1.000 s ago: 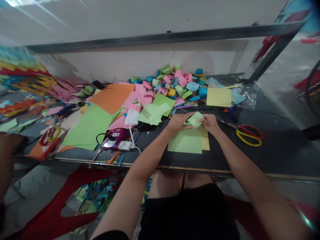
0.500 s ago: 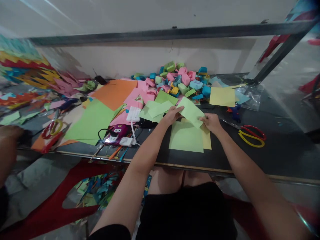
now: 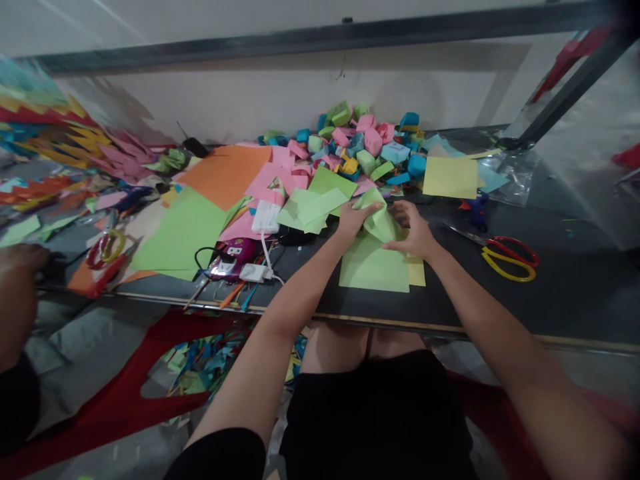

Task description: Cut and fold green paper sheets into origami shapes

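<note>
Green paper (image 3: 381,225) (curled): long axis slanting far left to near right. Left hand (image 3: 353,219) pinching left edge; right hand (image 3: 415,231) spread beside it, contact unclear.

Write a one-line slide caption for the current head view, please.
Left hand holding a curled green paper, right hand spread close by, scissors farther right, folded paper pieces heaped behind.

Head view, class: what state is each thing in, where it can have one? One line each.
Left hand: gripping the held green paper
Right hand: open, fingers curved
Held green paper: bent, curved
Green square below: flat
Orange sheet: flat
Small folded papers: heaped
Scissors at right: lying down, unheld
</note>
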Tool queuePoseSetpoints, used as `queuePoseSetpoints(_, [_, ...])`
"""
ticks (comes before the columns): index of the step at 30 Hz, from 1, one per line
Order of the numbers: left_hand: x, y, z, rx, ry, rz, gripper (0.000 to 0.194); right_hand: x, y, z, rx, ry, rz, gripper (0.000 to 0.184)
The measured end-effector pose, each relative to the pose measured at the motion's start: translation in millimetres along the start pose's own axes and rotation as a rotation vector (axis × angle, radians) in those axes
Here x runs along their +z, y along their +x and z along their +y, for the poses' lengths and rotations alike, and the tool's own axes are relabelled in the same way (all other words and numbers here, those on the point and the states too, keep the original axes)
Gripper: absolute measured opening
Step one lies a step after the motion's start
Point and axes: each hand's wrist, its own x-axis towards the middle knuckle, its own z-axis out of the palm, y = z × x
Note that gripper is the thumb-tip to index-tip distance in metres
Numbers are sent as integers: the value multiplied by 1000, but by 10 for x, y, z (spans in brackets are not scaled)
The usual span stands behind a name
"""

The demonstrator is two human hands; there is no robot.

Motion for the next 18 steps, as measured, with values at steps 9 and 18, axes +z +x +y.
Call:
queuePoseSetpoints(9, [-79, 144, -37, 40, -130, 95, 48, -12, 34, 11, 222, 208, 229, 53])
queuePoseSetpoints(18, [-114, 144, 30, 108, -130, 44, 50, -46, 78, 130, 354, 404, 448, 57])
